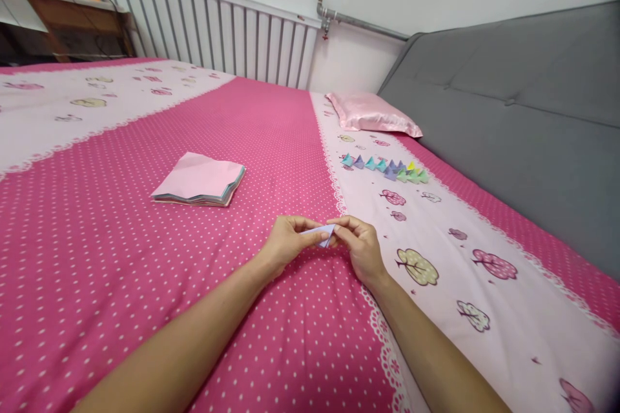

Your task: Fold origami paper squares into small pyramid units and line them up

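Note:
A small pale blue folded paper piece (323, 233) is pinched between both hands just above the pink dotted bedsheet (145, 271). My left hand (287, 244) grips its left end with curled fingers. My right hand (359, 246) grips its right end, fingers closed. A stack of coloured square papers (201, 181), pink sheet on top, lies on the bed to the far left of the hands. A row of several small folded paper shapes (387, 168), in blue, purple, green and yellow, sits farther back on the right.
A pink satin pillow (371, 113) lies at the bed's far end. A grey padded headboard (523, 122) runs along the right side. A white radiator (203, 29) lines the back wall, with a wooden desk (72, 19) at far left.

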Motion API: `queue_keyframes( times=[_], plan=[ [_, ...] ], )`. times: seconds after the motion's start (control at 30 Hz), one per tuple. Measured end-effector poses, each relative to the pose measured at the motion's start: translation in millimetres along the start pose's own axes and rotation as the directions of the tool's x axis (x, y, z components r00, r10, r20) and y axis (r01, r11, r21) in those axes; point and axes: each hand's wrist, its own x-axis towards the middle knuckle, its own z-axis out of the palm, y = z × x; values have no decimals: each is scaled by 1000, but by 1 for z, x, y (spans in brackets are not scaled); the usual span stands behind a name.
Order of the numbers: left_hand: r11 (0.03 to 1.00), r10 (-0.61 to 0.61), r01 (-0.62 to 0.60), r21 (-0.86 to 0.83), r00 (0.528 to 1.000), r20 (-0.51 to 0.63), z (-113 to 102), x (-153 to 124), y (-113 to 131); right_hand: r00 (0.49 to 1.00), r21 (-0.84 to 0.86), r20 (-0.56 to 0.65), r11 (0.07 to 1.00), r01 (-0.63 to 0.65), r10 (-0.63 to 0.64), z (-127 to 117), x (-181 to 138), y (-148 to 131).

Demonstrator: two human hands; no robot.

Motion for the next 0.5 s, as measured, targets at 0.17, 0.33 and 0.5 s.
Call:
queue_keyframes(
  times=[0.17, 0.33, 0.5],
  plan=[
    [999, -35, 37, -36, 999, 40, 2, -2, 4, 999, 44, 18, 998, -49, 48, 3, -1, -1],
    [1000, -17, 18, 9, 999, -46, 1, -2, 5, 998, 37, 27, 997, -64, 63, 3, -2, 1],
    [997, 64, -57, 57, 989, -133, 3, -1, 4, 998, 55, 57, 998, -40, 37, 2, -3, 2]
  ],
)
